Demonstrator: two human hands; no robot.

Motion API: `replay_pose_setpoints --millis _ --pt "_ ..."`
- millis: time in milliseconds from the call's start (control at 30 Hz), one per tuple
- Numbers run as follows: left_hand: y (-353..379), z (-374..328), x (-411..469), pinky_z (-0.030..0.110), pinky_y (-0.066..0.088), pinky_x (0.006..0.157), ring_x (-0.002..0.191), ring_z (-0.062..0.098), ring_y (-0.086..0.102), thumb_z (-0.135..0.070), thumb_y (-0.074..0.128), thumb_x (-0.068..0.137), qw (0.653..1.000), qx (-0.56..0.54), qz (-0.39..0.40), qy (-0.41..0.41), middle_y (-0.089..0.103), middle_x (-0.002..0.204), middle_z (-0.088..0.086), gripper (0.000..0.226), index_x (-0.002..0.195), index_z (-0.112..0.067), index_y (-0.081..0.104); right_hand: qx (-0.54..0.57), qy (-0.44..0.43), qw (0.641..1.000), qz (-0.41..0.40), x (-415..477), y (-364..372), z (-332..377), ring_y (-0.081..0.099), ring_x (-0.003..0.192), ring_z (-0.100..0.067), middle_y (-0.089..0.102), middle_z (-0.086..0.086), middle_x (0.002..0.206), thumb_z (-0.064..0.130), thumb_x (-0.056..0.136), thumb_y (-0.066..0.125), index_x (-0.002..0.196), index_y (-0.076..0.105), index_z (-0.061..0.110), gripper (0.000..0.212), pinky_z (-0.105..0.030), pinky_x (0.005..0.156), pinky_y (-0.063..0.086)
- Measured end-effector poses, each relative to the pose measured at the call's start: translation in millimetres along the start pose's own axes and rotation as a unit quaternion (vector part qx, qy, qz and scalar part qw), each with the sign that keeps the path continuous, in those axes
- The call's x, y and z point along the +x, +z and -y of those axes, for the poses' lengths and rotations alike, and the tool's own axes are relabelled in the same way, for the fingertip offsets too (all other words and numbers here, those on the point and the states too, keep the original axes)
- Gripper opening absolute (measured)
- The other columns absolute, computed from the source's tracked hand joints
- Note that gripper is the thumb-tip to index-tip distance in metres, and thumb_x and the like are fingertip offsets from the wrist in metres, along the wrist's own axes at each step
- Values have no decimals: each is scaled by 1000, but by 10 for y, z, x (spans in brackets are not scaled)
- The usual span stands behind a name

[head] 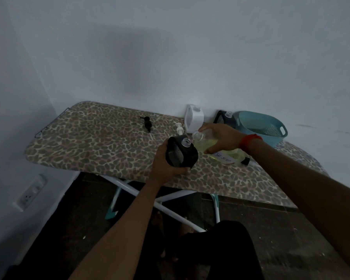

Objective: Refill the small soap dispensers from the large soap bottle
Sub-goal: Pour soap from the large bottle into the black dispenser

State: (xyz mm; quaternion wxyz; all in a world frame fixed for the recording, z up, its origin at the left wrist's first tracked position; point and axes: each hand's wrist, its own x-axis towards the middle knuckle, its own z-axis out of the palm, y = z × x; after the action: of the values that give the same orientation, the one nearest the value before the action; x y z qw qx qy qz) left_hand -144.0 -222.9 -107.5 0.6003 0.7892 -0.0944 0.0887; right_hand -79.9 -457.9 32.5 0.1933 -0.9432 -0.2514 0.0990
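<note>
My left hand (166,164) grips a black soap dispenser (181,152) with its pump off and its clear threaded neck open, tilted toward the right. My right hand (220,138) holds the large clear bottle of yellow-green soap (205,143), tipped on its side with its open mouth close to the dispenser's neck. A handwritten label shows on the bottle. A black pump head (147,123) lies on the leopard-print ironing board (89,142). A white pump (179,128) sits behind the black dispenser.
A white dispenser bottle (194,118) stands against the wall. Beside it are another black dispenser (225,118) and a teal plastic basket (261,126). A black cap (245,161) lies by my right wrist. A wall socket (31,191) sits low on the left.
</note>
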Motion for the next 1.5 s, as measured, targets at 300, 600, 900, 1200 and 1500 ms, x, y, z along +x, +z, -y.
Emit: replay_pose_setpoints --millis 300,600,900,1200,1500 --pt "-12 97 54 26 34 105 131 -3 32 -32 94 60 999 5 15 -28 34 146 -23 113 149 -38 24 -33 -12 999 28 73 -13 -17 54 118 -17 56 5 130 30 64 91 131 53 31 77 -36 101 45" --pt "-34 113 66 27 34 105 133 0 32 -35 93 61 999 3 28 -46 31 150 -17 116 153 -32 23 -51 -2 997 56 142 -40 70 53 118 -21 55 1 132 29 65 90 132 51 33 77 -45 102 47" --pt "-29 98 59 22 36 102 127 -10 33 -41 92 57 998 -1 28 -49 32 140 -36 115 149 -39 23 -101 10 992 70 162 -118 144 55 107 -21 56 1 121 32 66 89 131 50 34 76 -39 91 50" --pt "-31 71 49 43 38 112 143 20 33 -28 94 61 998 0 24 -61 32 157 -1 118 155 -25 23 -108 19 991 78 132 -138 205 53 105 -21 52 2 117 31 68 88 134 50 32 76 -39 91 49" --pt "-32 -1 20 52 37 112 145 23 32 -58 85 50 998 -7 29 -57 31 158 1 129 156 -21 22 -152 19 984 94 149 -196 263 46 103 -20 51 -2 119 33 69 86 135 48 30 76 -39 89 46"
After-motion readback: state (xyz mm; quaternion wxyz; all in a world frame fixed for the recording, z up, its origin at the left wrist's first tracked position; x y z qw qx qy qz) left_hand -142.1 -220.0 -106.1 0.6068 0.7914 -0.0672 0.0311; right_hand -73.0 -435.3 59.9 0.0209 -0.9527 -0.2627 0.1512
